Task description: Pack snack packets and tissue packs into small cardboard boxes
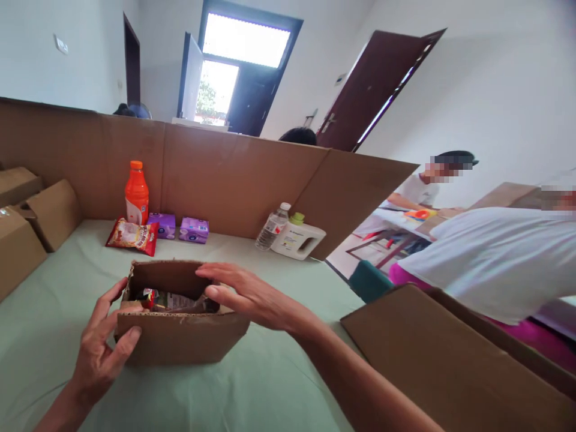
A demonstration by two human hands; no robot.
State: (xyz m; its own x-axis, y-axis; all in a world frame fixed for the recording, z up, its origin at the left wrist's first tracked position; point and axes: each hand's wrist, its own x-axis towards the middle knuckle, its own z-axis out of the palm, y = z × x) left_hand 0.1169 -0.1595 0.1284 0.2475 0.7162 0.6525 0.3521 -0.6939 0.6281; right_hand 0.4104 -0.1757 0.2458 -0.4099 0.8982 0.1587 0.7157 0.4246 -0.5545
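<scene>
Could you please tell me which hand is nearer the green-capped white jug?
Right. The right hand is nearer, in front and left of the green-capped white jug; the left hand is farther left, at the left end of the cardboard box.

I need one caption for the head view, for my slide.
Left hand and right hand at an open cardboard box, orange bottle standing behind.

Looks like a makeshift workroom | fenced by a long cardboard screen [234, 174] along a green-covered table [288, 384] | furnished with another table [393, 217], with a capped person [423, 189] at it | enclosed by plain white walls [508, 84], with a brown door [375, 81] and bright doorway [216, 90]
</scene>
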